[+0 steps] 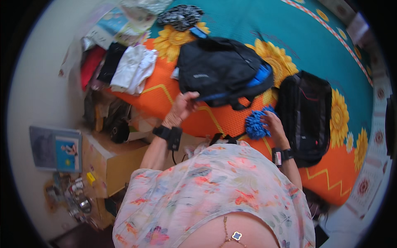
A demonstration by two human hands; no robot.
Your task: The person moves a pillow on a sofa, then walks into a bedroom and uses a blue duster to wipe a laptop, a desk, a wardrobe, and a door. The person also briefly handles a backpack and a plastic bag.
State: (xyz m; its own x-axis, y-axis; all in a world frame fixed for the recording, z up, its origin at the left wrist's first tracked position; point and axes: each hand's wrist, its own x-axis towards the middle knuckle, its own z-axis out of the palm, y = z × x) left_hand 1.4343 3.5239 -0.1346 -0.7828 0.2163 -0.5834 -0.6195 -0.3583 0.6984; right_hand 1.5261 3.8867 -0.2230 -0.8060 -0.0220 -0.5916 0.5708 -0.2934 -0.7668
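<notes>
My right hand (pixel 274 125) grips a blue chenille cleaning mitt (pixel 257 125) with shaggy tufts, low over the orange part of the bed cover. My left hand (pixel 185 107) is at the lower left edge of a black backpack (pixel 214 71), its fingers partly curled and nothing seen in them. Whether the fingertips touch the fabric is unclear. The backpack lies on the bed, with bright blue lining (pixel 260 76) showing along its right side. To the right of the mitt lies a second black bag (pixel 305 117) with a glossy front panel.
Folded white clothes (pixel 133 68) and dark clothes (pixel 111 62) lie at the bed's left end, near plastic packaging (pixel 121 24). A black-and-white knitted item (pixel 180 17) sits behind the backpack. A wooden cabinet (pixel 121 170) with small items stands at left.
</notes>
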